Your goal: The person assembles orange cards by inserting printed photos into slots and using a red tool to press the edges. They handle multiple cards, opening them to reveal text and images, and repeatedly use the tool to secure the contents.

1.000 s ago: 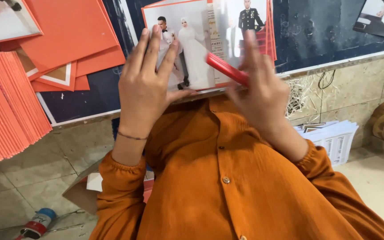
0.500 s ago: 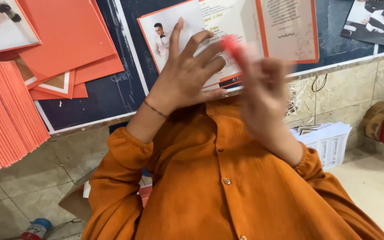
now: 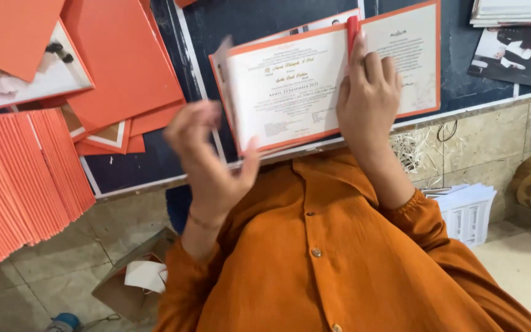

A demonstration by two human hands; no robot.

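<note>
Card lies open, long axis sideways, right hand pinning its fold with a red stick gripped, left hand loose-fingered, empty, below its left edge.

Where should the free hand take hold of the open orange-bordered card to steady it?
Probably the open card's left edge, coming from the left: the right hand pins the centre fold with a red stick, and the left hand hovers off that lifted edge.

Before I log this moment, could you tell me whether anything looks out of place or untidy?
Loose shredded paper strands lie scattered along the tiled ledge beside the right hand. A torn-open cardboard box sits on the floor.
</note>
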